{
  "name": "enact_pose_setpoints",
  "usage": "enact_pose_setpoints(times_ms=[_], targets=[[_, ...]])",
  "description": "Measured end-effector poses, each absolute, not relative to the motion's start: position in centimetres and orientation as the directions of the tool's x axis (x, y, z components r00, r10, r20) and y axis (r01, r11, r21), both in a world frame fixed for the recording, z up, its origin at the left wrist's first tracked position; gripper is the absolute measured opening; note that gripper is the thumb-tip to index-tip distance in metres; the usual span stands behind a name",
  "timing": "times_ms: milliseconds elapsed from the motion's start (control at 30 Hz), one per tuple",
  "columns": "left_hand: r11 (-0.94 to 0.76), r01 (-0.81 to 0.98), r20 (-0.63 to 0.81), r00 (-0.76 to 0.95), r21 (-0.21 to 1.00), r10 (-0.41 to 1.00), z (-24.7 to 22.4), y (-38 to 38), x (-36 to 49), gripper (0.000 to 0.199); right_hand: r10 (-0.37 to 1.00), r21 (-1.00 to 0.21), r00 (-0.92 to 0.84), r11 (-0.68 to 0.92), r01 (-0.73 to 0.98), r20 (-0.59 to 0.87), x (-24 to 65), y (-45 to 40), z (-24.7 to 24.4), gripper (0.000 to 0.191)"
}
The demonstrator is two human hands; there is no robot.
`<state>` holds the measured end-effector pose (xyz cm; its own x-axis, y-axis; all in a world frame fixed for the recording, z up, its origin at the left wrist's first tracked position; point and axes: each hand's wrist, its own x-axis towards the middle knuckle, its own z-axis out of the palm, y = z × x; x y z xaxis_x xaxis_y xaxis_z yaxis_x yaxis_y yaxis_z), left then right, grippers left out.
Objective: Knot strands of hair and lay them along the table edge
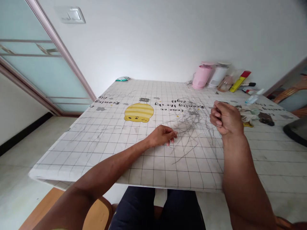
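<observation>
A loose tangle of thin dark threads (192, 118) is spread over the white checked tablecloth (153, 172), mostly between my two hands. At the tangle's near left side, my left hand (164, 135) rests low over the cloth, with thumb and fingers pinched together. Whatever lies in that pinch is too fine to make out. To the right of the threads, my right hand (226, 118) is raised above the table and curled into a fist. Its fingers hide anything they may hold. A few stray threads trail toward the front edge.
Along the wall stand a pink cylindrical device (202, 76), a white one (217, 76), a bottle (225, 83) and a yellow-red box (240, 81). Right of my fist lie a clear bottle (255, 96), crumpled cloth (247, 113) and a dark packet (266, 118). A green packet (122, 79) sits far left.
</observation>
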<state>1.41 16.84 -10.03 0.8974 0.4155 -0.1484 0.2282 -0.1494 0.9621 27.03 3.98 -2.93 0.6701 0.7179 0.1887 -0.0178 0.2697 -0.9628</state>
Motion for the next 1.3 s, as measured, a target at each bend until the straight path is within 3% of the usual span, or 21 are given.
enact_pose_setpoints(times_ms=[67,200,267,333,433,633,833,1000,1300], targets=[[-0.163,0.233,-0.147,0.898,0.959,0.415,-9.8,16.9,1.3,0.042,0.689,-0.945,0.698,0.322,-0.053,0.196,27.8,4.0,-2.8,0.039],[-0.178,0.208,-0.139,0.932,0.962,0.336,-9.0,16.1,0.9,0.042,0.413,-0.826,0.861,0.563,0.013,0.296,27.0,5.2,-3.0,0.042],[-0.106,0.151,-0.117,0.954,0.983,0.277,-8.8,15.5,0.9,0.041,0.345,-0.786,0.888,0.617,0.031,0.305,25.2,6.2,-3.5,0.044],[0.035,0.052,-0.059,0.963,0.998,0.262,-8.8,14.9,1.1,0.054,0.415,-0.788,0.848,0.616,0.005,0.329,22.8,7.2,-4.2,0.045],[0.205,-0.129,0.050,0.935,0.970,0.352,-8.7,14.6,1.4,0.074,0.540,-0.816,0.752,0.578,-0.007,0.377,19.2,8.3,-5.6,0.050],[0.234,-0.386,0.179,0.778,0.892,0.603,-8.2,16.1,1.3,0.040,0.654,-0.863,0.652,0.505,0.000,0.383,16.5,8.8,-7.5,0.048],[0.154,-0.401,0.175,0.671,0.903,0.721,-7.8,17.6,0.8,0.033,0.718,-0.914,0.601,0.404,0.050,0.350,16.9,8.7,-7.9,0.040],[0.044,-0.346,0.178,0.582,0.937,0.793,-8.2,18.0,0.9,0.034,0.789,-0.937,0.546,0.350,-0.020,0.283,16.3,8.8,-8.4,0.036],[-0.042,-0.316,0.225,0.568,0.948,0.792,-9.3,18.1,1.4,0.035,0.855,-0.975,0.498,0.209,-0.079,0.143,16.5,9.4,-9.5,0.050]])
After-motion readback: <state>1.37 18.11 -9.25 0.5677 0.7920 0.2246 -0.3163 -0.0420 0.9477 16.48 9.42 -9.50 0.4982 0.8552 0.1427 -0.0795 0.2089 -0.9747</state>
